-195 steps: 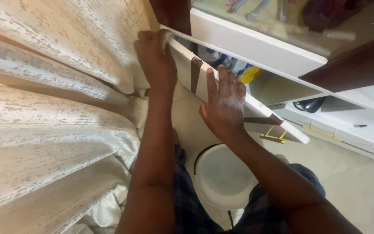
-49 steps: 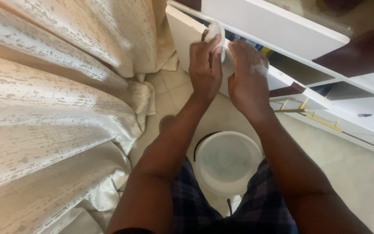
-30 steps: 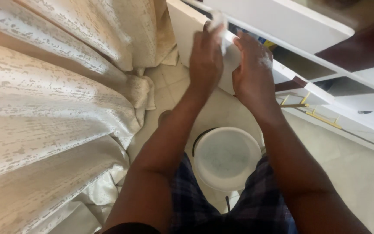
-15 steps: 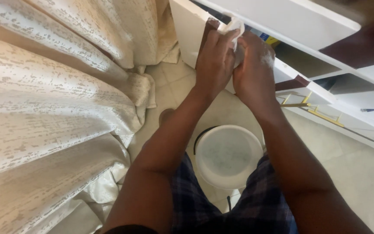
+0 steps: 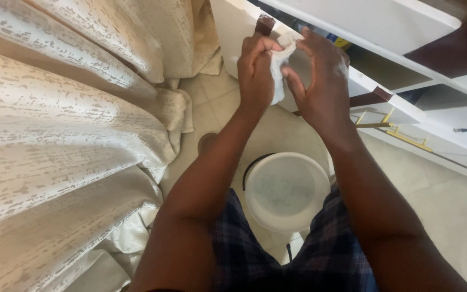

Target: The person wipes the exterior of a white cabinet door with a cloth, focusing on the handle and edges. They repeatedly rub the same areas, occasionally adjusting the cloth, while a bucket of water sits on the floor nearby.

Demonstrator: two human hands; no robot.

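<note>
Left hand (image 5: 255, 70) grips white cloth (image 5: 280, 70), right hand (image 5: 322, 81) half-open at 3 o'clock; keep cloth bunched over bucket (image 5: 286, 190).

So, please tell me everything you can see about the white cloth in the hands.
The white cloth is small, soft and crumpled, bunched into folds. It hangs between both hands: the left hand grips its upper part, and the right hand touches it with spread fingers. It is held in front of the open white cabinet door, above the white bucket.
</note>
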